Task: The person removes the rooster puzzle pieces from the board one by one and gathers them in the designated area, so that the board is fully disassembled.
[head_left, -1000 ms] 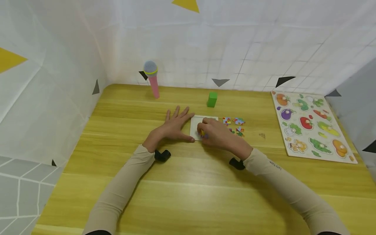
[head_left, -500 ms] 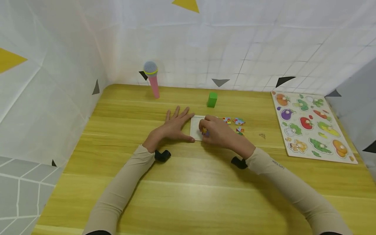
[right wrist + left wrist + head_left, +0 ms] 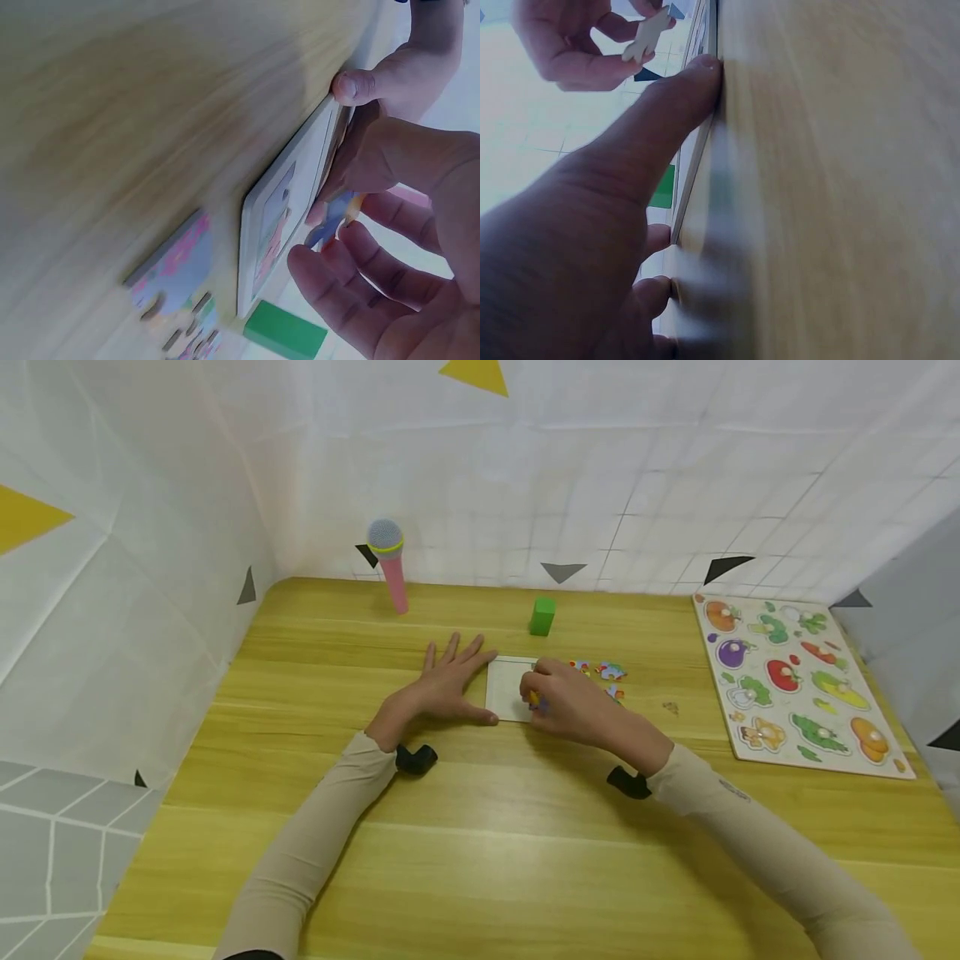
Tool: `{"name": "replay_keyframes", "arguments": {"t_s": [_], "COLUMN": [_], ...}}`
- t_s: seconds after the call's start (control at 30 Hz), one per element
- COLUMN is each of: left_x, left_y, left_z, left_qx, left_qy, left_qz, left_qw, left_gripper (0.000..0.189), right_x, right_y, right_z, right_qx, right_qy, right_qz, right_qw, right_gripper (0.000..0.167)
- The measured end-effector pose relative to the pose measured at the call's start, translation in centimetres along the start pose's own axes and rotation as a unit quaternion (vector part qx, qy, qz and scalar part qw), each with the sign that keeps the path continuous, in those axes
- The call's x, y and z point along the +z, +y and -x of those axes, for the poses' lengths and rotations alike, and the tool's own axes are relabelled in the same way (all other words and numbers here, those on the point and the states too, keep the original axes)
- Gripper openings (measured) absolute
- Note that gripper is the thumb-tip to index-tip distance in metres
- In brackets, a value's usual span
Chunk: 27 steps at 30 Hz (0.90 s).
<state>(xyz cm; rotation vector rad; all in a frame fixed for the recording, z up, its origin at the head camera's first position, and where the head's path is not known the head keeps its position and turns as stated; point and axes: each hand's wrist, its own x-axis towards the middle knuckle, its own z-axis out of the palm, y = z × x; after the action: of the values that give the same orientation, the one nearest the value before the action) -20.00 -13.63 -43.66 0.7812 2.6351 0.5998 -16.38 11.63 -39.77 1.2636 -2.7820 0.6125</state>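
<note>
Compared with half a second ago, we find the right hand (image 3: 573,702) a little further right over the white tray (image 3: 504,689), at the centre of the frame; more of the tray's bare left part shows, and the loose pieces (image 3: 611,671) right of centre are more covered by the knuckles. The left hand (image 3: 446,689) keeps its place. The right grip is closed to a narrow pinch on one puzzle piece (image 3: 330,221), which we see raised off the tray. We judge that it is not yet seated and that its place is being sought. The left grip is spread wide and holds nothing, its thumb and forefinger against the tray's left edge, apparently as a brace.

As to edges, we note the tray's raised rim, the left hand on one side and the loose pieces just beside the other. The green block (image 3: 542,617) stands above the tray, near its far edge; the microphone (image 3: 388,564) at upper left and the vegetable board (image 3: 759,660) at right lie well apart. We find the broadest room on the table (image 3: 480,860) at lower centre, between the forearms.
</note>
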Motion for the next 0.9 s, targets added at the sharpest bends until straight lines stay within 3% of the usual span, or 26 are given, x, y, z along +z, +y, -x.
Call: {"name": "replay_keyframes", "arguments": {"t_s": [0.53,0.9], "left_x": [0.1,0.2], "left_y": [-0.1,-0.2], "left_z": [-0.1,-0.1], "left_qx": [-0.003,-0.003], "left_qy": [0.0,0.001], "left_qz": [-0.003,-0.003], "left_qw": [1.0,1.0], "left_gripper": [0.113,0.113], "right_x": [-0.7,-1.5], "right_y": [1.3,1.5], "right_z": [2.9,4.4], "right_qx": [0.032,0.021], "right_qy": [0.0,0.03], "right_qz": [0.007,0.036], "right_qw": [0.9994,0.9987], "right_gripper": [0.019,0.019]}}
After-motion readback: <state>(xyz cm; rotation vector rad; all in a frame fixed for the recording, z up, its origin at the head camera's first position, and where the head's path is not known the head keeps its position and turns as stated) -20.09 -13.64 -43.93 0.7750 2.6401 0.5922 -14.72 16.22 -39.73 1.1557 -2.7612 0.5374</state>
